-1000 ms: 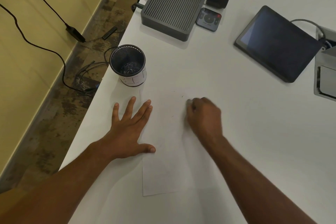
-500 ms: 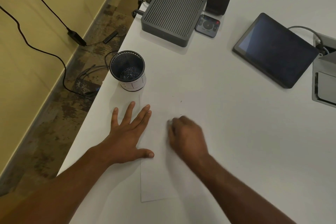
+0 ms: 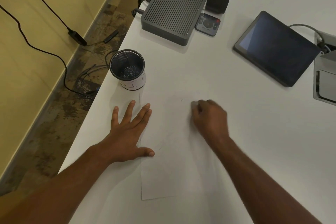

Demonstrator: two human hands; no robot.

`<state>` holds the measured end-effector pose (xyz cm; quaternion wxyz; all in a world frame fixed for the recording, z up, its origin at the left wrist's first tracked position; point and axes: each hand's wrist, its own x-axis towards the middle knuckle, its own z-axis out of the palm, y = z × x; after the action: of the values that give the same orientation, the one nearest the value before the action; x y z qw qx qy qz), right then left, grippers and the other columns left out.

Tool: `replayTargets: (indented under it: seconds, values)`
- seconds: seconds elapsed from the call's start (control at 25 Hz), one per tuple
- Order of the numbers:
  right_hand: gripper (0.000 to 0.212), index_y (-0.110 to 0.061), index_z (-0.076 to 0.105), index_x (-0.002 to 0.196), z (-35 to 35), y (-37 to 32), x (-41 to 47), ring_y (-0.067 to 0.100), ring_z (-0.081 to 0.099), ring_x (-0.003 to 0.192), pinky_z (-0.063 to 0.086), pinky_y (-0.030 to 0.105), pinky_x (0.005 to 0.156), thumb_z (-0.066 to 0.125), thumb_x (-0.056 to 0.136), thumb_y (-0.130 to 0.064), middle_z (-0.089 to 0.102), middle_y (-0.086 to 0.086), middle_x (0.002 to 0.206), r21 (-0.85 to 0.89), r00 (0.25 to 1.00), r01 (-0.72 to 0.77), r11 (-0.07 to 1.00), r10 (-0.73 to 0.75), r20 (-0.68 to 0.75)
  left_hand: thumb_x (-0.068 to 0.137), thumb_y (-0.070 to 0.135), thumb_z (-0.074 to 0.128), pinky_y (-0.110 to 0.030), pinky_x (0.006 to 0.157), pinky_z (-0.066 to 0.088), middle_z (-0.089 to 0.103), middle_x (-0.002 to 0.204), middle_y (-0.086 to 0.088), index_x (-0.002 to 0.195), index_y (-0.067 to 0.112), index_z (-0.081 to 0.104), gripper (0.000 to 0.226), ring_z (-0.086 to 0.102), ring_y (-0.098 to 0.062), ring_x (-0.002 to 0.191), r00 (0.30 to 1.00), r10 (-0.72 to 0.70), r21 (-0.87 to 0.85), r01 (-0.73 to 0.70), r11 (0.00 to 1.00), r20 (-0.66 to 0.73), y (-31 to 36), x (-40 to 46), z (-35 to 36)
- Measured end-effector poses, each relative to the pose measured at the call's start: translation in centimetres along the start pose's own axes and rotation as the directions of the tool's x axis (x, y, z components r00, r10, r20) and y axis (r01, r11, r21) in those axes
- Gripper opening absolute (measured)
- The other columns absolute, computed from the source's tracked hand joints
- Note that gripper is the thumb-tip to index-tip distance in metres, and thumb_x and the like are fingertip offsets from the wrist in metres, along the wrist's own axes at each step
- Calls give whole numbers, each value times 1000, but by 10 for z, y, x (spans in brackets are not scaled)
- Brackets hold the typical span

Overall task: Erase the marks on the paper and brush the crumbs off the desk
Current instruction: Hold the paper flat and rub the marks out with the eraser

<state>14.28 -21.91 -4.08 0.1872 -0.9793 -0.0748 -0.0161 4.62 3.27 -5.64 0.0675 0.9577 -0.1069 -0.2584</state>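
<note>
A white sheet of paper (image 3: pixel 163 174) lies on the white desk (image 3: pixel 254 132) in front of me. Faint pencil marks (image 3: pixel 160 148) show near its left side, and small dark specks (image 3: pixel 181 100) sit near its top. My left hand (image 3: pixel 131 129) lies flat with fingers spread, pressing on the sheet's left edge. My right hand (image 3: pixel 209 120) is blurred over the upper right of the sheet, fingers curled around a small pale eraser (image 3: pixel 194 104) that barely peeks out at the fingertips.
A black mesh cup (image 3: pixel 127 69) stands just beyond my left hand, near the desk's left edge. Farther back are a grey ribbed box (image 3: pixel 172 14), a small remote (image 3: pixel 208 23), a dark tablet (image 3: pixel 276 47) and a cable hatch (image 3: pixel 325 74). Cables lie on the floor at the left.
My right hand swept down and left across the paper, then came back up to the right. My left hand has stayed flat in the same place.
</note>
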Motion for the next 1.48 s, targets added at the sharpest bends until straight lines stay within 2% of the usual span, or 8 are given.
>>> replayTargets:
  seconds: [0.08,0.24,0.4,0.56,0.72,0.84,1.12,1.48]
  values:
    - [34,-14,51,59,-4,-6,2,26,48,50,37,29,48,59,91,-21,50,4,57,-2,999,-50,999,50,-23,60,103,17,-65,112,-21,-40,157,11,153,25,-27,129,-43,-26,142,1000,2,-5,-2,1000,5,0,0,0]
    - [29,-13,56,64,14,-38,-26,28,54,53,33,28,49,59,92,-22,54,6,62,56,978,176,983,-181,100,67,100,30,-65,112,-22,-44,155,12,152,25,-30,128,-45,-26,140,1000,-5,-13,5,1000,10,1,-1,-2]
    - [34,-14,52,61,0,-14,16,28,54,56,24,28,52,55,93,-24,49,3,60,-29,999,-41,999,41,3,70,98,32,-65,112,-22,-49,151,12,148,25,-37,127,-49,-26,137,999,-9,-5,9,1000,35,1,-1,-4]
    - [30,-13,55,65,16,-45,-9,29,54,55,28,26,52,57,93,-23,54,5,63,69,965,214,974,-221,139,70,98,34,-66,112,-22,-44,155,10,151,24,-31,127,-47,-26,139,1000,1,-27,0,1000,8,1,-2,-4]
    - [37,-17,45,64,-5,-17,14,16,48,59,25,24,51,49,98,-32,49,-5,63,125,991,-118,985,108,83,70,98,33,-65,112,-22,-45,155,10,153,23,-28,128,-45,-26,140,1000,-1,-19,1,1000,2,1,-3,-2]
    - [30,-20,55,76,-7,-24,-32,3,49,64,31,14,55,50,98,-39,55,-11,72,281,976,-181,942,135,172,71,97,34,-65,114,-20,-44,155,7,153,22,-28,127,-44,-26,141,1000,-13,-35,13,999,-12,2,-3,-4]
    - [12,-19,59,83,-2,-14,-62,5,53,81,37,8,68,61,94,-24,58,-9,88,373,988,-62,926,4,155,90,67,40,-50,123,-9,-17,167,-1,159,18,-6,96,-26,-21,151,984,104,-69,-115,991,-146,18,-14,5]
    - [23,-15,61,69,20,-43,-71,21,53,56,36,27,51,61,91,-22,57,2,65,115,980,160,980,-172,100,84,79,28,-48,122,-16,-41,157,-6,154,12,-24,110,-39,-21,145,995,82,-13,-82,997,-48,17,-6,5]
